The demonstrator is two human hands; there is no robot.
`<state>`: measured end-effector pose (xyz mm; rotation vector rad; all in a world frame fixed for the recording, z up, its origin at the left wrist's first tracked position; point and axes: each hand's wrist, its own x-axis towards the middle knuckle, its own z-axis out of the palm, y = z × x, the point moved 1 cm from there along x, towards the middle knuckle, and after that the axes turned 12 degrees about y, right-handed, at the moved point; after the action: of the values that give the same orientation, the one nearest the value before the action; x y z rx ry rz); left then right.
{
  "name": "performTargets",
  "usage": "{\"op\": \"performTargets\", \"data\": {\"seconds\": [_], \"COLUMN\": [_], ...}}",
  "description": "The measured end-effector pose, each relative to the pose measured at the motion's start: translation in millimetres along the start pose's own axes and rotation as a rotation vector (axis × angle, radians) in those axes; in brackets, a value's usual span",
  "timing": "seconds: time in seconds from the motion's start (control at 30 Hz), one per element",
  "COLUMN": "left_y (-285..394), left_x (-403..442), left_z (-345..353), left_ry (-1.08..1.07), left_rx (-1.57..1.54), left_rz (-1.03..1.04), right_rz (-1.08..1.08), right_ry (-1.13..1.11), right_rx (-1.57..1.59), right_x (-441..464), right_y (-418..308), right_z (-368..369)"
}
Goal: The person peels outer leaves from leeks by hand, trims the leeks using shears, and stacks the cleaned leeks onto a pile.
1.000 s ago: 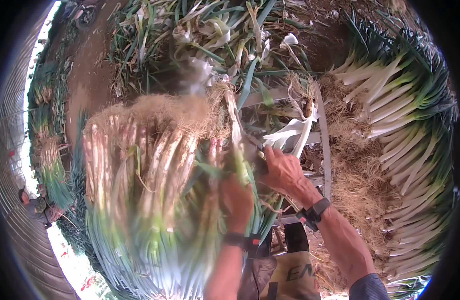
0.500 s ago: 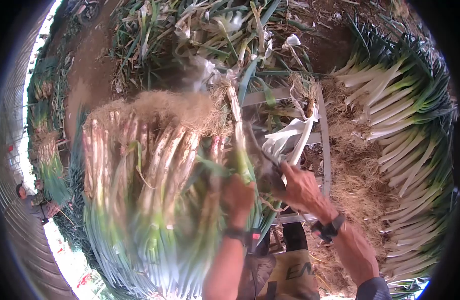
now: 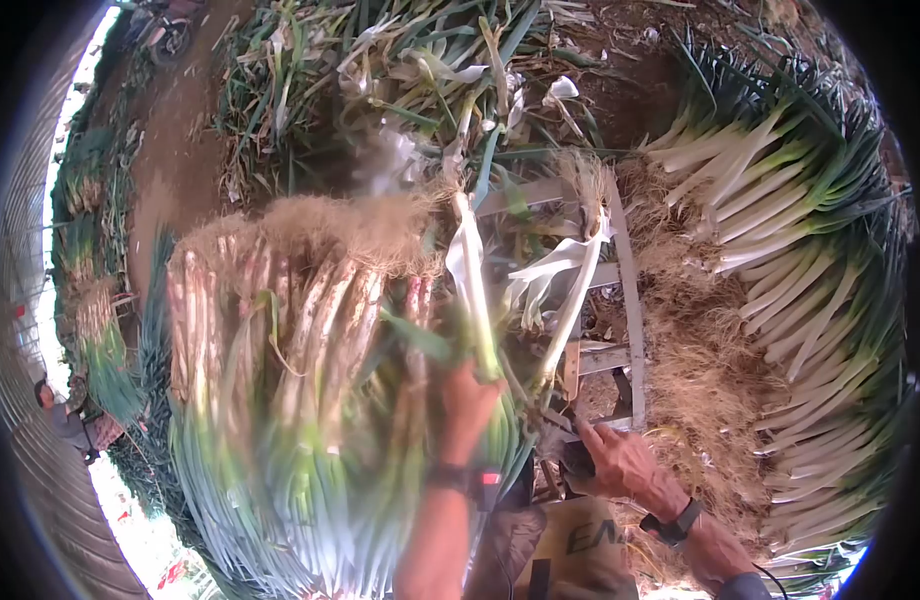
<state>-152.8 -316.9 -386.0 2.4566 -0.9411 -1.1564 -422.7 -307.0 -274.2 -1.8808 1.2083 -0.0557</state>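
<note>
My left hand [image 3: 467, 405] is closed round the green part of a leek [image 3: 470, 270], whose roots point up and away from me. A strip of white outer skin hangs loose beside its stalk. My right hand [image 3: 620, 462] is closed on a dark tool [image 3: 560, 420], partly hidden by the fingers, near the leek's leaves. Right of the held leek, a paler leek [image 3: 577, 300] with a peeled-back white layer lies on a frame. A big bundle of unpeeled leeks [image 3: 320, 320] with brownish roots lies left of my left hand.
Rows of cleaned white leeks [image 3: 810, 300] lie at the right, roots inward. A metal frame [image 3: 630, 300] stands in the middle. Peeled leaves [image 3: 400, 60] are heaped at the top. A person [image 3: 65, 415] is at the far left, near another leek bundle [image 3: 105, 340].
My right hand has moved down and right with the tool, away from the stalk. The held leek now shows whiter skin, with a peeled strip. My left hand stays closed on it.
</note>
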Motion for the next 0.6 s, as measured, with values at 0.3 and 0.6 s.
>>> {"op": "performTargets", "data": {"seconds": [0.3, 0.6], "left_y": [-30, -45], "left_x": [-31, -70], "left_z": [15, 47], "left_ry": [-0.145, -0.216], "left_rx": [0.054, 0.174], "left_rz": [0.002, 0.28], "right_rz": [0.083, 0.028], "right_ry": [0.216, 0.259], "right_rx": [0.016, 0.042], "right_x": [45, 42], "right_y": [9, -20], "right_z": [0, -17]}}
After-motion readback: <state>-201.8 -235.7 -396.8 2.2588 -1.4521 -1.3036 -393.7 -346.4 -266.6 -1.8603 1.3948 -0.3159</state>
